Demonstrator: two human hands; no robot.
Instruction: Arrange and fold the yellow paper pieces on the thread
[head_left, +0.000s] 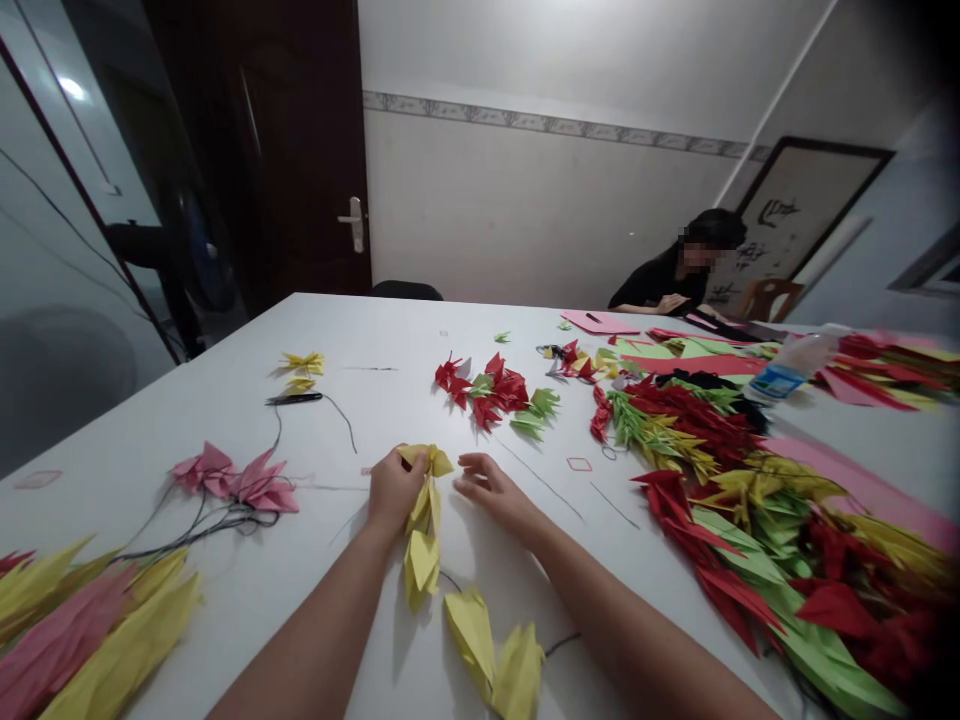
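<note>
My left hand (395, 487) is closed on the top of a yellow folded-paper strand (422, 565), which hangs down toward me over the white table (337, 570). Just right of the strand's top, my right hand (491, 487) has its fingers apart and holds nothing. Nearer to me, two more yellow paper pieces (469, 630) lie by a dark cord. Pink paper pieces (262, 482) with dark cords rest left of my left hand. Beyond my hands sits a cluster of red and green folded pieces (495, 388).
Heaped red, green and yellow paper strands (780, 510) cover the right side, with a plastic bottle (787, 370) behind. Small black snips (295, 399) lie at back left beside yellow pieces (302, 362). Yellow and pink strands (97, 630) fill the near left. A person (675, 270) sits beyond the table.
</note>
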